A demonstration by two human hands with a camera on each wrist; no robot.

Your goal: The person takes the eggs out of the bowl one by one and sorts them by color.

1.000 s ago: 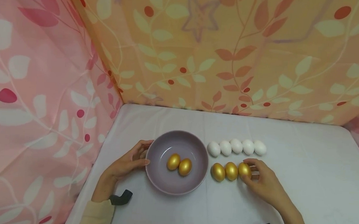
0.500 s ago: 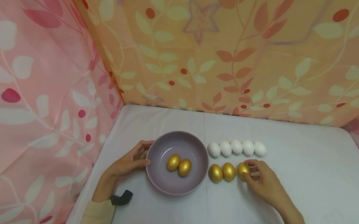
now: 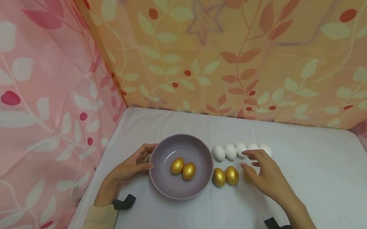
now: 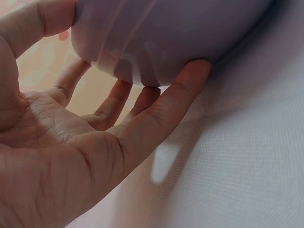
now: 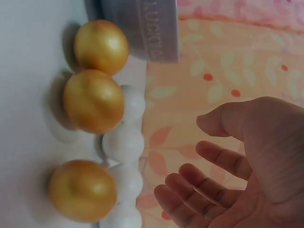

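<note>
A purple-grey bowl [image 3: 180, 191] stands on the table with two golden eggs [image 3: 177, 165] inside. My left hand [image 3: 135, 163] holds the bowl's left side, thumb and fingertips spread along its outer wall; the left wrist view shows those fingers [image 4: 161, 111] against it. My right hand [image 3: 267, 172] hovers above a single golden egg [image 5: 83, 191], fingers loosely bent and apart, holding nothing. In the head view it partly covers that egg. Two more golden eggs [image 3: 231, 175] sit together beside the bowl's right side.
Behind the golden eggs lies a row of several white eggs [image 3: 230, 152], its right end partly covered by my right hand. The table wears a white cloth [image 3: 316, 175]. Patterned orange fabric [image 3: 204, 60] hangs at the back and pink fabric [image 3: 48, 122] at the left.
My right hand has let go of the rightmost golden egg and lifted, its fingers spreading. The other two golden eggs have shifted left, closer to the bowl. My left hand has stayed put.
</note>
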